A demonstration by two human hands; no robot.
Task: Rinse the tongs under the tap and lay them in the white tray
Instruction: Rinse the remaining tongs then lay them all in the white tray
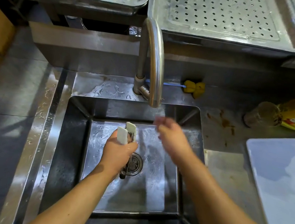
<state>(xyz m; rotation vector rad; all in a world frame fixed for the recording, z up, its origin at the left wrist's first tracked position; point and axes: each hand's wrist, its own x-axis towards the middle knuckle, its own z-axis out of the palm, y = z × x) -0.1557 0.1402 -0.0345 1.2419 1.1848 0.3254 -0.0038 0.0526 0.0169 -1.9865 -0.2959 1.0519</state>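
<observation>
Head view, single, wide-angle: worn above the near edge of the sink (81,105), facing forward and steeply down, close in, tap (155,57) at upper centre.

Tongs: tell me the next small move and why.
Probably shift the tongs rightward until their white tips sit under the stream from the tap. The left hand grips them left of the running water, dark residue shows on one tip, and only the blurred right hand is in the flow.
</observation>
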